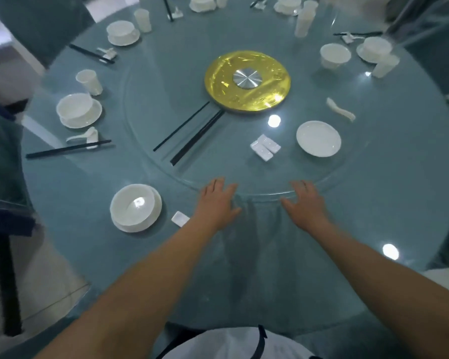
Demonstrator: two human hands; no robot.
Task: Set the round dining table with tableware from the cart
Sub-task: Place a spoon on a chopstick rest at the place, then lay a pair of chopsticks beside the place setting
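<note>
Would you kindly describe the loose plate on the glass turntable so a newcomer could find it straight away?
Start at the gold disc in the middle of the round table. Come toward the person's right hand, and the plate lies flat on the glass turntable, right of the white chopstick rests. Unlike the plates at the place settings, it carries no bowl.

Glossy glass turntable [347, 174] over matt grey-blue cloth [244, 268]; shiny gold disc [218, 81], brushed-metal hub [247, 78]; glazed white plate [318, 138].
</note>
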